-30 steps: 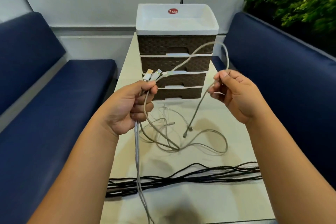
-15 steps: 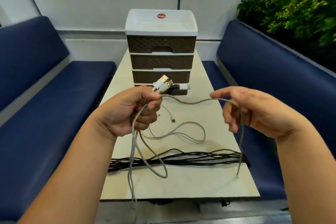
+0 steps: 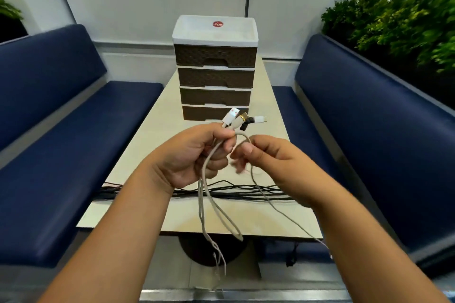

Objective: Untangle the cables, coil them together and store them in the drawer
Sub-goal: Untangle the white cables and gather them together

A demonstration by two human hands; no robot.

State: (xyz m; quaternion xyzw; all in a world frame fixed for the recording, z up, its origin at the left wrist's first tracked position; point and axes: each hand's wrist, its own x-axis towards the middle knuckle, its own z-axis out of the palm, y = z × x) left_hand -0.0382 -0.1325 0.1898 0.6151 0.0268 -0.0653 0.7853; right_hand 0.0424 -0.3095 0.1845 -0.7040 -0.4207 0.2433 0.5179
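Since half a second ago, right hand (image 3: 278, 167) has closed in beside left hand (image 3: 194, 157), shortening the loop between them. Left hand's fingers are curled tight round the bundle of grey charging cables (image 3: 209, 194), plugs (image 3: 240, 119) sticking up; right hand pinches one strand. Loose ends hang past the table (image 3: 138, 155) edge. Black cables (image 3: 236, 192) lie across it, before the closed drawer unit (image 3: 215, 69).

a long cream table (image 3: 152, 219) between two blue benches carries a four-drawer unit (image 3: 215, 69), brown fronts in a white frame, at its far end, and a bundle of black cables (image 3: 246, 192) stretched across its near part.
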